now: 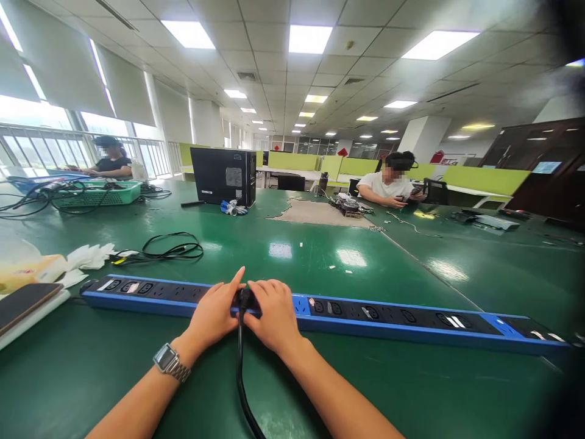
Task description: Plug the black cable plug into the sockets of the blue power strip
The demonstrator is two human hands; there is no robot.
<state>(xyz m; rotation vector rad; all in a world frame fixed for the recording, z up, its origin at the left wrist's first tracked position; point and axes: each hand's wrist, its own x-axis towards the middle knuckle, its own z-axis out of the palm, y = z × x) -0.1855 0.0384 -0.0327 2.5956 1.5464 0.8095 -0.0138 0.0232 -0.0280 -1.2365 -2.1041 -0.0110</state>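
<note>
A long blue and black power strip (388, 315) lies across the green table in front of me, with rows of sockets on its top. A black power plug (245, 297) stands at a socket near the strip's middle, and its thick cord (241, 372) runs down towards me. My left hand (217, 311), below a wrist watch, closes on the plug from the left, its index finger pointing up. From the right, my right hand (274, 311) closes on the same plug, thumb in front and fingers behind. How deep the plug sits is hidden.
A coiled black cable (173, 249) lies beyond the strip, near crumpled white tissues (91, 256). Further back are a black computer case (222, 177), a green basket (105, 194) of cables and a bundle of parts (350, 205). Two other people sit at the table's far side.
</note>
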